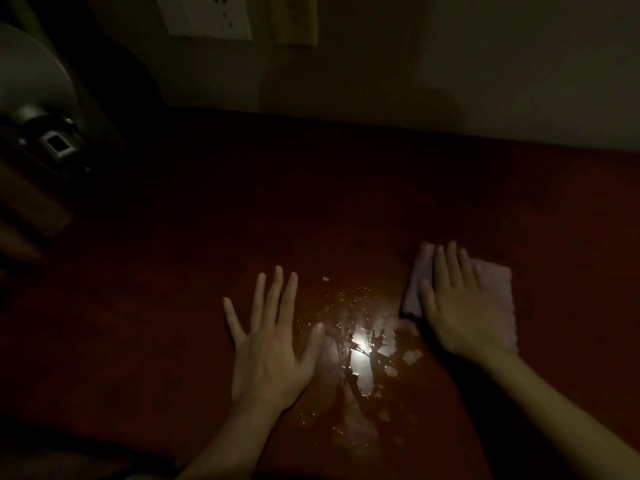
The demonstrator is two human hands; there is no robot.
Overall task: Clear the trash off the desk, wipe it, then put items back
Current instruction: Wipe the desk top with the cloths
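Note:
The room is dim. A dark reddish-brown desk (pixel 346 209) fills the view. My right hand (pixel 460 306) lies flat, fingers straight, pressing a pale pink cloth (pixel 495 289) onto the desk at the right. My left hand (pixel 270 341) rests flat on the desk with its fingers spread, holding nothing. Between the two hands a wet patch (pixel 360 348) of streaks and drops shines in reflected light. A tiny pale scrap (pixel 326 278) lies just beyond the wet patch.
A lamp with a pale shade and metal joint (pixel 52 140) stands at the far left. On the wall behind the desk are a white socket plate (pixel 207 15) and a yellowish plate (pixel 298 19). A brown wooden edge (pixel 31 202) juts in at left.

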